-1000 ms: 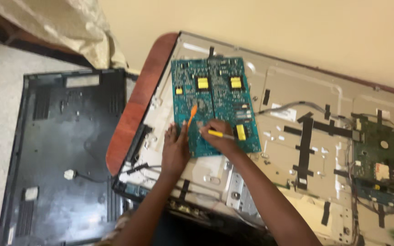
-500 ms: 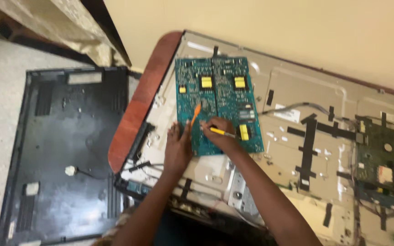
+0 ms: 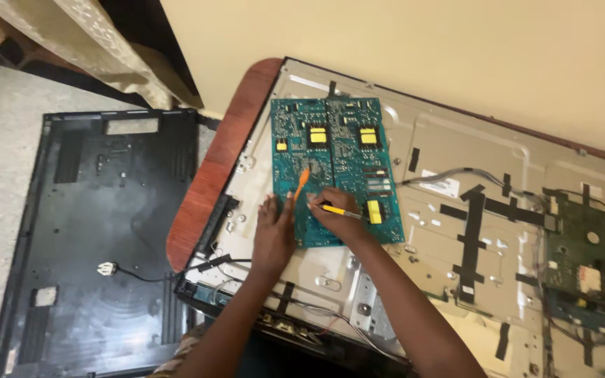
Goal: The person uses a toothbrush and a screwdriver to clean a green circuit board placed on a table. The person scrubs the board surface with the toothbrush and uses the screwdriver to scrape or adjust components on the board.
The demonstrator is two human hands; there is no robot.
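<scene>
Teal circuit board (image 3: 334, 168) lies flat on the opened TV's metal back panel (image 3: 449, 231), long axis running away from the person. Left hand (image 3: 274, 234) grips an orange-handled tool (image 3: 301, 183), tip angled up and away over the board. Right hand (image 3: 334, 213) pinches a yellow-handled tool (image 3: 339, 211), shaft lying sideways. Best approach, I'd judge: steady both tips, light pressure, no slipping across traces. Left of the hands: brown surface (image 3: 211, 182), then the black rear cover (image 3: 99, 231) on the floor.

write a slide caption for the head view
Left hand with an orange-handled tool and right hand with a yellow-handled tool work on a teal circuit board.
</scene>
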